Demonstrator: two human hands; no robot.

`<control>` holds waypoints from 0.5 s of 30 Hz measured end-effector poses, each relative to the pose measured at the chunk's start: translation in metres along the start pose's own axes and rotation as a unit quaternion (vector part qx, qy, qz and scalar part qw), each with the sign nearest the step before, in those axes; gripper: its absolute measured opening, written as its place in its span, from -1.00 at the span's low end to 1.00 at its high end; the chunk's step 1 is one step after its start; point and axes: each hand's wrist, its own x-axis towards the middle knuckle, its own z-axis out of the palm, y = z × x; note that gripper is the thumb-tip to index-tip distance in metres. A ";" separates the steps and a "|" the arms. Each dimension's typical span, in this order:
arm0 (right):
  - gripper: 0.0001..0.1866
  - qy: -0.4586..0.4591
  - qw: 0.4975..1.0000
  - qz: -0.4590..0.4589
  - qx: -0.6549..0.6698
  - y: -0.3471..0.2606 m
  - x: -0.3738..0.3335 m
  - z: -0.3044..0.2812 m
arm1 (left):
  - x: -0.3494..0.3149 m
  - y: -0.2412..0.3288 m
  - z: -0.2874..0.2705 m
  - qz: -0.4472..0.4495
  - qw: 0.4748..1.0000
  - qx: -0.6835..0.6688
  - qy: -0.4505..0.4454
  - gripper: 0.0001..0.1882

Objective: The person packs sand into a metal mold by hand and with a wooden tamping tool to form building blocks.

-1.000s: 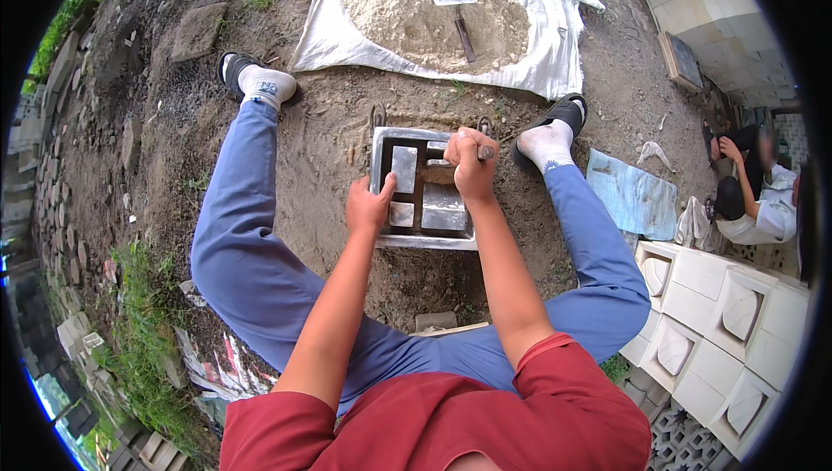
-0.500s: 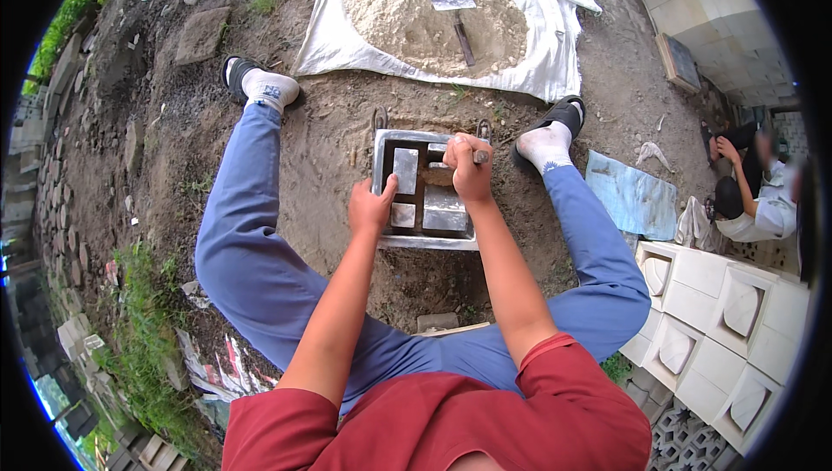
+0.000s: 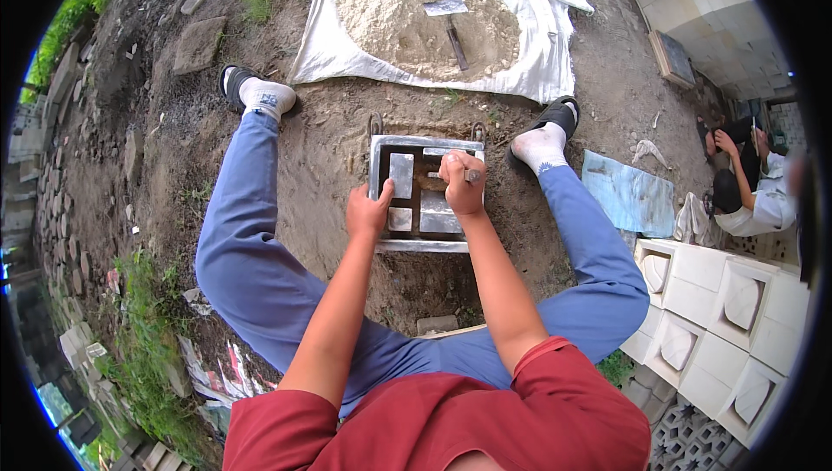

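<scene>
Seated worker at a metal mould, seen from above. The square mould lies on bare earth between the worker's outstretched legs, just above picture centre; its frame holds several raised grey blocks with recessed channels between them, and a patch of brownish mix sits in the channel at the mould's upper middle.

The left hand rests on the mould's left rim at 9 o'clock of the frame, fingers curled loosely over the edge and thumb raised; it grasps nothing else.

The right hand lies over the mould's upper right part, at about 1 o'clock of its centre, fingers closed in a fist around a small tool. Only a short grey end of the tool shows beside the knuckles; its kind cannot be told.

At 12 o'clock of the mould, a white sheet spread on the ground carries a heap of pale dry mix, with a trowel lying on the heap.

At 3 o'clock, a blue sack lies flat.

At 4 o'clock, rows of white cast blocks stand close together.

At 2 to 3 o'clock, near the rim, another person crouches.
</scene>
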 end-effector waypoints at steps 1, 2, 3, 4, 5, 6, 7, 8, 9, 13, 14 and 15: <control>-0.54 -0.002 1.000 -0.002 0.013 -0.001 0.000 0.000 | 0.001 -0.001 -0.001 0.001 1.000 0.001 0.001 -0.16; -0.54 -0.004 1.000 -0.004 0.024 -0.003 0.000 -0.001 | 0.002 0.000 -0.002 0.006 1.000 0.000 0.006 -0.18; -0.54 -0.004 1.000 -0.006 0.025 -0.007 0.004 -0.002 | 0.002 0.000 -0.002 0.011 1.000 -0.002 0.013 -0.19; -0.54 -0.003 0.998 0.014 0.069 -0.011 0.008 -0.004 | 0.003 -0.001 -0.002 0.013 1.000 -0.003 0.013 -0.19; -0.55 -0.001 0.993 0.033 0.112 -0.016 0.011 -0.007 | 0.003 -0.001 -0.001 0.012 1.000 -0.005 0.019 -0.19; -0.55 -0.001 0.990 0.032 0.135 -0.024 0.014 -0.010 | 0.005 -0.002 0.000 0.011 1.000 -0.006 0.025 -0.20; -0.55 -0.001 0.990 0.033 0.135 -0.039 0.017 -0.010 | 0.005 -0.004 0.000 0.009 1.000 -0.006 0.024 -0.20; -0.54 -0.011 0.989 0.027 0.146 -0.054 0.020 -0.011 | 0.007 -0.007 0.000 0.010 1.000 -0.007 0.027 -0.21; -0.54 -0.019 0.987 0.019 0.156 -0.074 0.024 -0.012 | 0.007 -0.008 0.001 0.013 0.999 -0.009 0.029 -0.21; -0.53 -0.020 0.992 0.002 0.126 -0.126 0.025 -0.001 | 0.010 -0.015 0.001 0.016 0.999 -0.030 0.012 -0.21; -0.52 -0.028 0.994 -0.001 0.101 -0.122 0.020 0.000 | 0.009 -0.017 0.000 0.016 1.000 -0.022 0.015 -0.20; -0.52 -0.023 0.995 -0.004 0.097 -0.109 0.014 -0.002 | 0.008 -0.011 0.002 0.021 1.000 -0.015 0.014 -0.19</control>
